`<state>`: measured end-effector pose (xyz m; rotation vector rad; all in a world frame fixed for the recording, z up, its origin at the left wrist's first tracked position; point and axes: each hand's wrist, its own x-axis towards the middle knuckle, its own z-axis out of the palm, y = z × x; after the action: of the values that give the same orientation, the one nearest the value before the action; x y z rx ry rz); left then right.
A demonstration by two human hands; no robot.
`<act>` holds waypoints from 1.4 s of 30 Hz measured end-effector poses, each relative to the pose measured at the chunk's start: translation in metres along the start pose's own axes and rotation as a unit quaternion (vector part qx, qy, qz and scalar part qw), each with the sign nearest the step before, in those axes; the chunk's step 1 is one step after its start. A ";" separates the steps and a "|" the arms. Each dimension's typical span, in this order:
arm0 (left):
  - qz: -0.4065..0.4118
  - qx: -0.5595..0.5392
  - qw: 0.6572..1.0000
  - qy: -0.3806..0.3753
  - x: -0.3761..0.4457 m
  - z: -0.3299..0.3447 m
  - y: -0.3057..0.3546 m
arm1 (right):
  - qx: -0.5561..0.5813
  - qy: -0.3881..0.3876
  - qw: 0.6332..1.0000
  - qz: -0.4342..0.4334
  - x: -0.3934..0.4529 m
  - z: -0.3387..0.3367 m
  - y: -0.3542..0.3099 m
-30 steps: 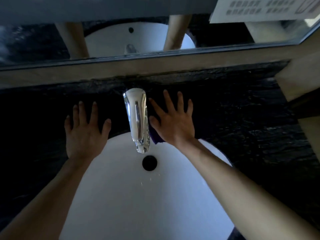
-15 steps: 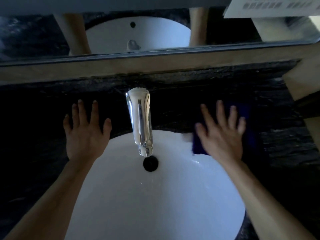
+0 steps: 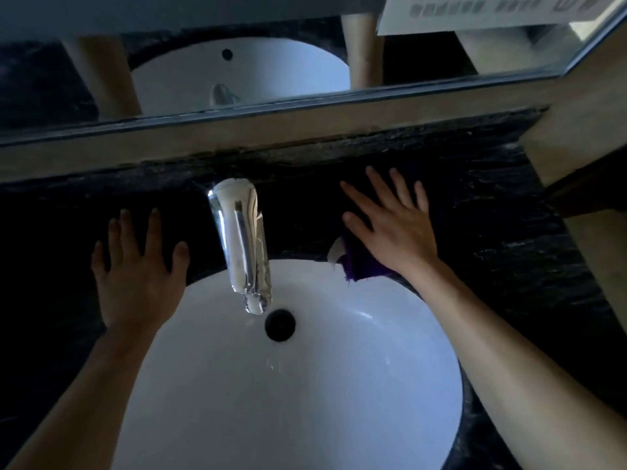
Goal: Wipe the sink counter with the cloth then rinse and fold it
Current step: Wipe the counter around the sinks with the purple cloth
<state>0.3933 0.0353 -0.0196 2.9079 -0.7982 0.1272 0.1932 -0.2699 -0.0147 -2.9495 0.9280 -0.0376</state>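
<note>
Right hand (image 3: 393, 232) lies flat with fingers spread wide, pressing the purple cloth (image 3: 361, 266) onto the dark counter (image 3: 509, 266) just right of the faucet (image 3: 244, 245); a corner of the cloth hangs over the far right rim of the white sink (image 3: 305, 401). Left hand (image 3: 135, 276) rests flat and spread on the counter at the sink's far left rim, holding nothing. Between the hands the chrome faucet juts over the basin above the drain (image 3: 280, 324). Along the far edge a raised ledge (image 3: 305, 130) under the mirror (image 3: 237, 69) closes the counter, and a beige wall (image 3: 583, 137) bounds it on the right.
</note>
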 end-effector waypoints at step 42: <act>0.144 -0.022 0.988 -0.045 -0.009 0.027 0.218 | -0.001 -0.028 0.997 0.071 -0.022 -0.012 0.048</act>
<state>0.2748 -0.1497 -0.0260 2.7562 -1.2163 0.0038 0.1473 -0.2977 -0.0052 -2.8601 1.1278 0.0504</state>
